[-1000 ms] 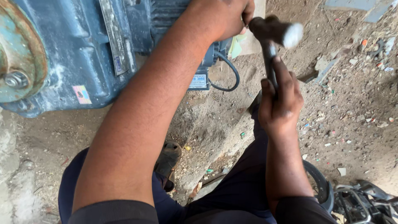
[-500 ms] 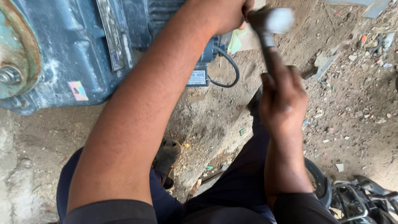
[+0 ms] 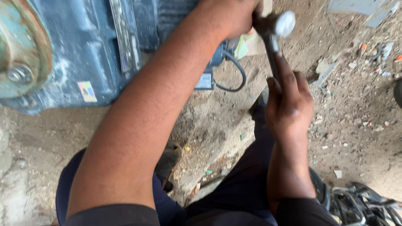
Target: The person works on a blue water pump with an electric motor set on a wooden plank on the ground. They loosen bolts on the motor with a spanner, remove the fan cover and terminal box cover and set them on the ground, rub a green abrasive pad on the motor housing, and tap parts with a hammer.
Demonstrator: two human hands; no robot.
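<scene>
My right hand grips the dark handle of a hammer, index finger stretched along the shaft. The hammer's round steel head sits at the top of the view, right beside my left hand. My left hand is closed near the far end of a big blue machine housing; what it holds is hidden by the fist and the hammer. A black cable loops out of the housing just below that spot.
Dirt ground with stones and scraps spreads to the right. A rusty round flange with a bolt is at the left edge. A sandal lies between my knees. Dark metal parts sit at the bottom right.
The hammer head swung up from its earlier lower position to beside my left hand. Both hands stayed gripped; the view shifted slightly.
</scene>
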